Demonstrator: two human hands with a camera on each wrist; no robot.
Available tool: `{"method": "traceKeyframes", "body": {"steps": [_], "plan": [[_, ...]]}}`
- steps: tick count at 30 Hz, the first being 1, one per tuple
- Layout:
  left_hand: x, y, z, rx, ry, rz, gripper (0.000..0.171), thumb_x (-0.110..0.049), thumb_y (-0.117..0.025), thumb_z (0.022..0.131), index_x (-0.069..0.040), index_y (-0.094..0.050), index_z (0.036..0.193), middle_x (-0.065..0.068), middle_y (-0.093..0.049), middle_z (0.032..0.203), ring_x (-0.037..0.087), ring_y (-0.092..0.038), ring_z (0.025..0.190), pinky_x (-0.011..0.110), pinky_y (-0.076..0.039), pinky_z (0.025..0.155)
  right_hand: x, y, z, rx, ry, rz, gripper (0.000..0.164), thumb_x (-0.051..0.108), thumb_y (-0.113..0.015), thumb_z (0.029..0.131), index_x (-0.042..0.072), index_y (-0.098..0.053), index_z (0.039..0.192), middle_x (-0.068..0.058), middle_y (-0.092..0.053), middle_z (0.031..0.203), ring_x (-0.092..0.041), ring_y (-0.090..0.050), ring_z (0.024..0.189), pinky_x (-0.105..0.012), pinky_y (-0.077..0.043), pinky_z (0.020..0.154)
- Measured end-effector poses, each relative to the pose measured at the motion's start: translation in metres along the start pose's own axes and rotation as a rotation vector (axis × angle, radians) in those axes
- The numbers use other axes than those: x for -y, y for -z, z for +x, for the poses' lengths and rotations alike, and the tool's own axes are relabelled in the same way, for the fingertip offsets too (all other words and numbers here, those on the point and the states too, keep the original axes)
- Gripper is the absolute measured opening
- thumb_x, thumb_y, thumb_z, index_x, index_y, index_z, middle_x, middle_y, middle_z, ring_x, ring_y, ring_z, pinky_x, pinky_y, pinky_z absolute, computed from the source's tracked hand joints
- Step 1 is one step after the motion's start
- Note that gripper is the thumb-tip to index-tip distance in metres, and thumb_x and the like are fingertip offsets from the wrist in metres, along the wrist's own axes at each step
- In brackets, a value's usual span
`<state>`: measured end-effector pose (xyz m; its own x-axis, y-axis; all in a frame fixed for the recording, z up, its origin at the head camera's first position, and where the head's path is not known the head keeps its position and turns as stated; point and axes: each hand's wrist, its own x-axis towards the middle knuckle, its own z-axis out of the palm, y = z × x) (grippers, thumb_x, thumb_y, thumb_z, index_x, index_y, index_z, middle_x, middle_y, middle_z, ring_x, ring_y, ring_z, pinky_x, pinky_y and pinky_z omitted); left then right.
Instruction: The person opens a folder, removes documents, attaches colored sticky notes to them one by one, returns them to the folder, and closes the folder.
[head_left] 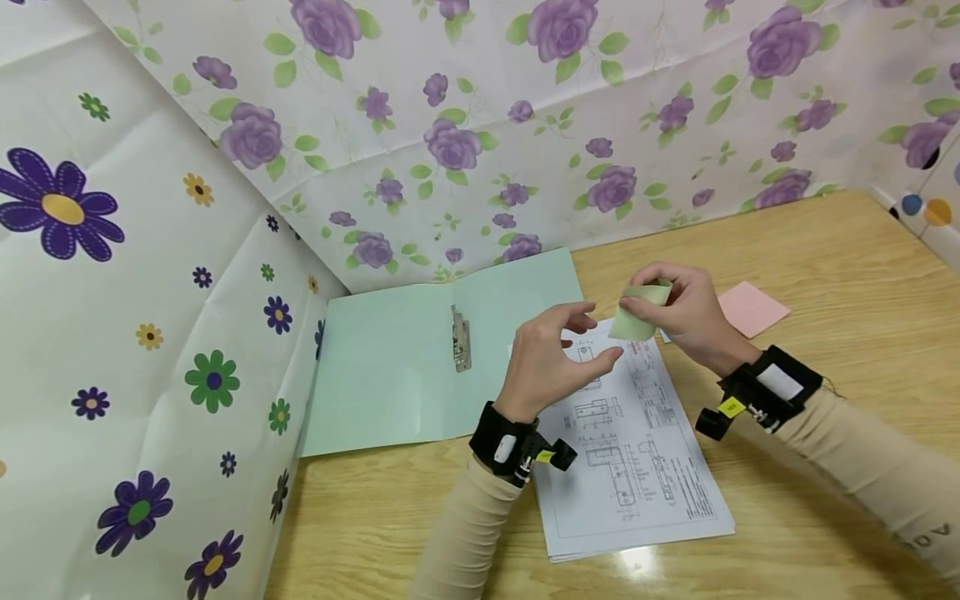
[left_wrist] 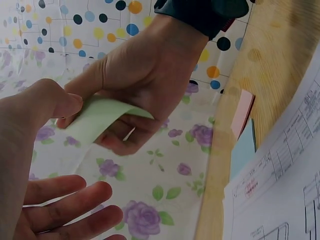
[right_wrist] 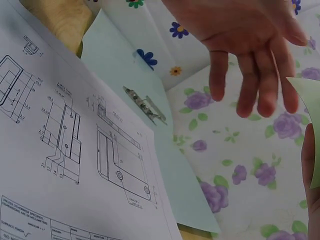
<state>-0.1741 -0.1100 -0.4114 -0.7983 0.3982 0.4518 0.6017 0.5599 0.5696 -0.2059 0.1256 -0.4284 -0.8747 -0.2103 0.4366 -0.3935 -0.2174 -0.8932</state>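
My right hand point(head_left: 693, 312) pinches a light green sticky note point(head_left: 633, 325) between thumb and fingers, above the top of a stack of printed technical drawings point(head_left: 645, 500). The note bends into a curve, as the left wrist view shows. My left hand point(head_left: 542, 358) is just left of it, thumb and fingers spread apart with nothing between them. In the left wrist view, the left thumb point(left_wrist: 55, 100) overlaps the near edge of the note. From the right wrist, the left hand point(right_wrist: 250, 40) appears with its fingers extended, and the note shows only partly at the right edge.
An open pale green folder point(head_left: 390, 367) lies behind and left of the drawings, with a metal clip point(head_left: 461, 340) at its spine. A pink sticky pad point(head_left: 752, 308) and a partly covered blue one point(left_wrist: 243, 150) lie at the right. Flowered sheeting point(head_left: 450, 142) borders the wooden table point(head_left: 847, 275).
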Motion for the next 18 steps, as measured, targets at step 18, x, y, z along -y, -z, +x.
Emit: {"method": "traceKeyframes", "body": {"steps": [18], "plan": [[-0.003,-0.013,0.008,-0.023,-0.054,-0.267,0.022,-0.005,-0.080,0.102,0.006,-0.079,0.120,0.022,-0.084,0.105,0.033,-0.084,0.095,0.031,-0.070,0.081,0.000,-0.007,-0.001,0.008,-0.030,0.010,0.012,-0.006,-0.075,0.103,0.006,-0.079,0.105,0.003,-0.078,0.100,-0.008,-0.075,0.066,-0.021,-0.059,0.060]]}}
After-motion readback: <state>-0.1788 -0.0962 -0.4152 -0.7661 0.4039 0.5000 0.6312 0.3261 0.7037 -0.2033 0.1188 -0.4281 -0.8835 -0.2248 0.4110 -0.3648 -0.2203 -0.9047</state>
